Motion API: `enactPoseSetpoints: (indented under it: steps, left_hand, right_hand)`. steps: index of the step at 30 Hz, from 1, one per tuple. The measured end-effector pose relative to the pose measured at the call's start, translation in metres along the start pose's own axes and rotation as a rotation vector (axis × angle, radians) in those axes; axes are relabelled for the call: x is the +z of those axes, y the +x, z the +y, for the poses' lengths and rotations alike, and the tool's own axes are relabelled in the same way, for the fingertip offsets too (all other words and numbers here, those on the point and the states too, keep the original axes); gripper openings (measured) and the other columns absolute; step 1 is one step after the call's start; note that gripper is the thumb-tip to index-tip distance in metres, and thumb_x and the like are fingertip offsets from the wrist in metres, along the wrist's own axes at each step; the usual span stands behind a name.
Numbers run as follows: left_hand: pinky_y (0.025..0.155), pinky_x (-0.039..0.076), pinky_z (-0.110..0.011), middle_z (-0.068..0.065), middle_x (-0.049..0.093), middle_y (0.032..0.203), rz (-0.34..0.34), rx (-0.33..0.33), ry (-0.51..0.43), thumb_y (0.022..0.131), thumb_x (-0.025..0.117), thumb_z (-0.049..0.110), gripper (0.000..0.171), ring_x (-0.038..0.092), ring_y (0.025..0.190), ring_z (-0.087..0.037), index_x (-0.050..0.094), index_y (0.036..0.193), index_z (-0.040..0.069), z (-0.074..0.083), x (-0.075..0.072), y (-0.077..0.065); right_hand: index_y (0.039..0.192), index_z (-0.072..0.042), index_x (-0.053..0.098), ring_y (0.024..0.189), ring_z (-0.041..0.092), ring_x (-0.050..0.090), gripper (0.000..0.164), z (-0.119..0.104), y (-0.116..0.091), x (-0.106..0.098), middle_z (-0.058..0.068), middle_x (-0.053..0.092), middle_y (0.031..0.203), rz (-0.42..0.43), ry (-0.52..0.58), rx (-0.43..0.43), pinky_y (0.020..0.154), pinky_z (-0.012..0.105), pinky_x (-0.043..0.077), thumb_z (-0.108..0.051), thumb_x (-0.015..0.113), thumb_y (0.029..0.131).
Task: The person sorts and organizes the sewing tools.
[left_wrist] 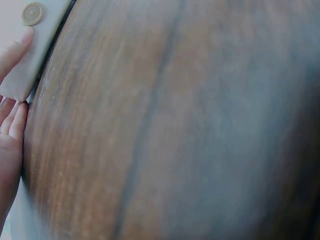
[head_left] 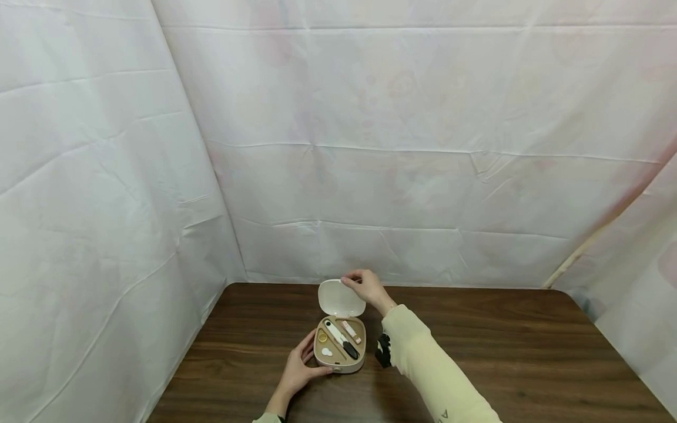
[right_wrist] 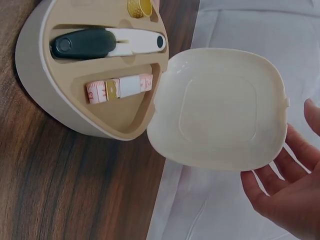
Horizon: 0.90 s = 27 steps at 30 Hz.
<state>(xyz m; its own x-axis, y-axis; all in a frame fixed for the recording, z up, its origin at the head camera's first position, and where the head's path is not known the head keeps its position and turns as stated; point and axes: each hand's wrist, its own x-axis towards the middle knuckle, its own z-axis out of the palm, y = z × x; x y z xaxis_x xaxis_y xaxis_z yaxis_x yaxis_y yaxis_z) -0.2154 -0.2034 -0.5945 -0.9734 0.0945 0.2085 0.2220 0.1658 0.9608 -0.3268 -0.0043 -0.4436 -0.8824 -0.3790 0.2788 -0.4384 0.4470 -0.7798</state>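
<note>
A cream sewing box (head_left: pixel 346 369) sits on the table with its lid (right_wrist: pixel 217 107) swung up at the back. My left hand (head_left: pixel 297 367) grips the near left corner of the box, thumb on the front beside a round button (left_wrist: pixel 32 13), fingers along the side. At the lid's outer edge, my right hand (head_left: pixel 368 288) touches it with its fingers behind the rim; the thumb stands apart. In the tan insert lie capped thread snips (right_wrist: pixel 82 44) in dark green and white, a pink-and-white tape measure (right_wrist: pixel 120 87), a gold thimble (right_wrist: pixel 139 8) and a small white piece (head_left: pixel 327 352).
The dark wooden table (head_left: pixel 492 352) reaches to both sides of the box. White cloth (head_left: pixel 370 176) hangs behind its back edge, close beyond the lid, and more cloth (head_left: pixel 106 235) hangs on the left. A black item (head_left: pixel 383 351) shows by the right sleeve.
</note>
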Motion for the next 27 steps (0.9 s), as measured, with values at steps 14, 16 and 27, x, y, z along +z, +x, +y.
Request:
enactPoseSetpoints:
  steps: [14,16,27]
  left_hand:
    - [0.095,0.036,-0.042,-0.024,0.027,0.138,-0.005,0.002,-0.013,0.061,0.081,0.011,0.095,0.031,0.123,-0.037,0.026,0.137,-0.003,0.017,0.002,-0.003]
    - [0.095,0.037,-0.040,-0.024,0.027,0.138,-0.007,-0.002,-0.013,0.061,0.081,0.011,0.094,0.031,0.123,-0.036,0.027,0.137,-0.002,0.014,0.002,-0.003]
    - [0.095,0.039,-0.029,-0.020,0.030,0.138,0.010,0.009,0.022,0.061,0.081,0.015,0.094,0.034,0.122,-0.032,0.028,0.138,0.001,-0.008,0.000,0.002]
  right_hand:
    - [0.087,-0.009,0.069,0.077,0.015,0.058,0.014,-0.004,-0.022,0.010,0.003,0.065,0.088,0.016,-0.012,-0.055,0.061,0.024,0.049,-0.020,0.064,0.083]
    - [0.087,-0.010,0.069,0.077,0.014,0.059,0.013,-0.004,-0.027,0.011,0.002,0.065,0.088,0.015,-0.019,-0.057,0.061,0.023,0.049,-0.022,0.064,0.083]
    - [0.088,-0.012,0.069,0.069,0.009,0.057,0.018,-0.002,-0.056,0.020,-0.002,0.065,0.084,-0.003,0.026,-0.085,0.058,0.022,0.048,-0.027,0.067,0.078]
